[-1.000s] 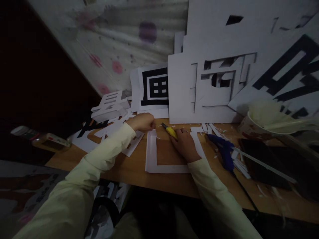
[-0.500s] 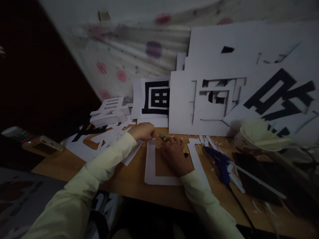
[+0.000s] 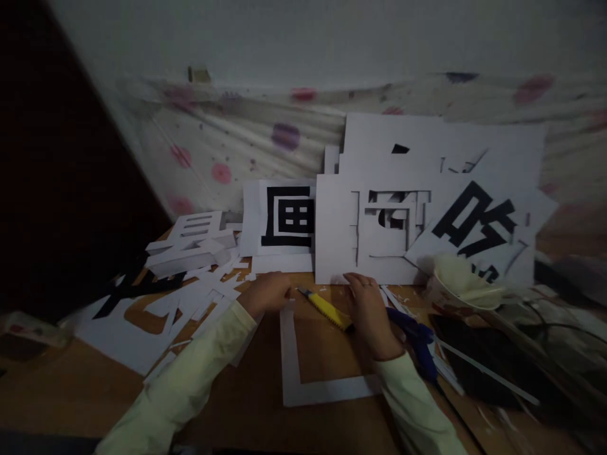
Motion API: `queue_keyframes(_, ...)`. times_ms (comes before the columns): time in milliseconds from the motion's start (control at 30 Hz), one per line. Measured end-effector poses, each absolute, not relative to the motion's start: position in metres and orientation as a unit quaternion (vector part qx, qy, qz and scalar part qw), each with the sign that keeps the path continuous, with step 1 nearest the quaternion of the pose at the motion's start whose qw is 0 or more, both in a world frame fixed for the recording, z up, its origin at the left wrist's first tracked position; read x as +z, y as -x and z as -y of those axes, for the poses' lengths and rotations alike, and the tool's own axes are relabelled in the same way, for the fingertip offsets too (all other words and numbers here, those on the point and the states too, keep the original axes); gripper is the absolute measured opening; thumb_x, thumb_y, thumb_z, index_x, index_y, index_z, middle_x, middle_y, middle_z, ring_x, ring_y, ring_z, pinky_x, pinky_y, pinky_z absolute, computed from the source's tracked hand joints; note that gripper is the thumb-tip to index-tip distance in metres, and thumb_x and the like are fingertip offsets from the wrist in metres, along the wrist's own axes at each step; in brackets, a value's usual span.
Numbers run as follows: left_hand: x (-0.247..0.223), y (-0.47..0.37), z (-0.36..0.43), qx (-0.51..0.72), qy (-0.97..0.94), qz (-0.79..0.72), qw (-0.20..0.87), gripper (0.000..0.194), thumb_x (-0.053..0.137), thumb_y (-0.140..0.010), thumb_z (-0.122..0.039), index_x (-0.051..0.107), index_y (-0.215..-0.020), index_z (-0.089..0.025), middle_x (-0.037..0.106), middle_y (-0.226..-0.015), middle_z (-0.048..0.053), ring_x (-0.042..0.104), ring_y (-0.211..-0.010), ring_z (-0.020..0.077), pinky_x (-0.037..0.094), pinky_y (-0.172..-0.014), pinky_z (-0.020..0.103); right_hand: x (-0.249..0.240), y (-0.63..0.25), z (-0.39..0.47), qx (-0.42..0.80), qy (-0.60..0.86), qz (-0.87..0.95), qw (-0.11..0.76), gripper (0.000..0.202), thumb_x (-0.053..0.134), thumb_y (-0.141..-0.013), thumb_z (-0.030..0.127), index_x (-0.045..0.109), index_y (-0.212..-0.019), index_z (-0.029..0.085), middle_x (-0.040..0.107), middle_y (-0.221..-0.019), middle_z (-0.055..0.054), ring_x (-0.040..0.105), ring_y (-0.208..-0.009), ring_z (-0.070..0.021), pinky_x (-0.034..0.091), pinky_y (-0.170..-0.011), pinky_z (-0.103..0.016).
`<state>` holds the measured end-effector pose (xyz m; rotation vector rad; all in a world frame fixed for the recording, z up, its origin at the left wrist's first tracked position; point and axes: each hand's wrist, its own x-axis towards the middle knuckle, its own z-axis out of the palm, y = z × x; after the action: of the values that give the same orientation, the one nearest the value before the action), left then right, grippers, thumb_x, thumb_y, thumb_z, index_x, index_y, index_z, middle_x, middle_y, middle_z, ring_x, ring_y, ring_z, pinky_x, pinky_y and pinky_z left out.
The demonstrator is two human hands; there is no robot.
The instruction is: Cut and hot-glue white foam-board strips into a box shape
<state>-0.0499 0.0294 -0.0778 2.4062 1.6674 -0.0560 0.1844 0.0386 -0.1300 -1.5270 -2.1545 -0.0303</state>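
Observation:
A yellow utility knife (image 3: 327, 309) lies on the table between my hands, its blade end towards the left. My right hand (image 3: 372, 313) is just right of the knife, holding nothing, fingers stretched towards the foot of a white board. My left hand (image 3: 268, 293) is closed, its fingertips at the upper end of a white angular cut-out strip (image 3: 290, 354). Whether it pinches the strip or a smaller piece is hidden. The strip lies flat, with a left side and a bottom side; its right part goes under my right forearm.
White boards with cut-outs (image 3: 336, 234) lean at the back, beside sheets with black characters (image 3: 270, 240). Paper scraps (image 3: 142, 347) and a white built-up character (image 3: 190, 246) lie left. A blue glue gun (image 3: 420, 344), paper bowl (image 3: 446, 294) and dark flat object (image 3: 474, 354) are right.
My right hand has come off the utility knife and moved right, leaving the knife on the table. My left hand stays by the strip's upper end. The view has tilted upward.

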Motion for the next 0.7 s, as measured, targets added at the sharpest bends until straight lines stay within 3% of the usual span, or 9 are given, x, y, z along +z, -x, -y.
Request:
queue_keyframes(67, -0.08, 0.051, -0.028, -0.006, -0.82, -0.561, 0.118, 0.019, 0.055, -0.076, -0.023, 0.072, -0.069, -0.018, 0.071, -0.069, 0.008, 0.064, -0.063, 0.0198, 0.039, -0.057, 0.027, -0.126, -0.202, -0.023, 0.0, 0.57, 0.775, 0.273, 0.027, 0.044, -0.093, 0.02, 0.067, -0.106, 0.016, 0.072, -0.105, -0.012, 0.063, -0.096, -0.0255, 0.048, -0.086, -0.037)
queue_keyframes(167, -0.084, 0.053, -0.027, 0.021, -0.818, -0.56, 0.133, 0.019, 0.053, -0.075, -0.018, 0.07, -0.066, -0.019, 0.07, -0.067, 0.005, 0.063, -0.063, 0.0182, 0.037, -0.056, 0.026, -0.139, -0.226, 0.033, 0.087, 0.6, 0.719, 0.34, 0.032, 0.051, -0.091, 0.048, 0.065, -0.076, 0.023, 0.071, -0.076, -0.005, 0.065, -0.067, -0.0221, 0.049, -0.063, -0.032)
queue_keyframes(267, -0.088, 0.057, -0.027, 0.047, -0.819, -0.555, 0.137, 0.022, 0.051, -0.077, -0.014, 0.072, -0.075, -0.019, 0.072, -0.075, 0.006, 0.065, -0.072, 0.0191, 0.039, -0.062, 0.027, -0.163, -0.253, 0.094, 0.104, 0.713, 0.56, 0.409, 0.041, 0.05, -0.086, 0.064, 0.065, -0.083, 0.026, 0.072, -0.079, -0.006, 0.065, -0.069, -0.0253, 0.047, -0.062, -0.034)
queue_keyframes(333, -0.086, 0.059, -0.029, 0.053, -0.825, -0.546, 0.136, 0.026, 0.047, -0.08, -0.013, 0.073, -0.078, -0.019, 0.073, -0.08, 0.006, 0.066, -0.077, 0.0196, 0.042, -0.066, 0.028, -0.175, -0.27, 0.114, 0.116, 0.772, 0.468, 0.413, 0.043, 0.053, -0.082, 0.067, 0.065, -0.088, 0.026, 0.072, -0.079, -0.008, 0.066, -0.07, -0.0279, 0.048, -0.061, -0.037)
queue_keyframes(400, -0.078, 0.06, -0.032, 0.102, -0.82, -0.543, 0.145, 0.028, 0.046, -0.083, -0.014, 0.073, -0.083, -0.018, 0.074, -0.086, 0.007, 0.067, -0.081, 0.02, 0.044, -0.071, 0.029, -0.18, -0.282, 0.113, 0.117, 0.772, 0.487, 0.391, 0.052, 0.059, -0.073, 0.07, 0.066, -0.091, 0.022, 0.072, -0.089, -0.014, 0.067, -0.08, -0.0328, 0.051, -0.069, -0.042)
queue_keyframes(500, -0.06, 0.053, -0.036, 0.286, -0.76, -0.537, 0.228, 0.029, 0.051, -0.083, -0.023, 0.071, -0.103, -0.017, 0.074, -0.089, 0.006, 0.068, -0.086, 0.02, 0.049, -0.078, 0.031, -0.178, -0.291, 0.084, 0.026, 0.748, 0.544, 0.379, 0.061, 0.059, -0.07, 0.067, 0.067, -0.105, 0.017, 0.069, -0.11, -0.019, 0.062, -0.103, -0.0386, 0.047, -0.089, -0.053)
queue_keyframes(567, -0.049, 0.045, -0.036, 0.396, -0.697, -0.51, 0.313, 0.034, 0.057, -0.08, -0.03, 0.069, -0.109, -0.017, 0.073, -0.088, 0.006, 0.069, -0.085, 0.0199, 0.052, -0.078, 0.031, -0.172, -0.29, 0.06, 0.006, 0.742, 0.563, 0.363, 0.05, 0.059, -0.074, 0.061, 0.071, -0.1, 0.02, 0.071, -0.104, -0.016, 0.062, -0.1, -0.0376, 0.046, -0.09, -0.053)
queue_keyframes(700, -0.038, 0.031, -0.031, 0.494, -0.614, -0.45, 0.421, 0.035, 0.069, -0.07, -0.036, 0.071, -0.1, -0.017, 0.073, -0.087, 0.006, 0.071, -0.08, 0.0196, 0.056, -0.076, 0.031, -0.156, -0.277, 0.032, 0.048, 0.704, 0.566, 0.426, 0.032, 0.062, -0.074, 0.055, 0.073, -0.075, 0.025, 0.071, -0.074, -0.008, 0.065, -0.073, -0.0325, 0.052, -0.071, -0.047)
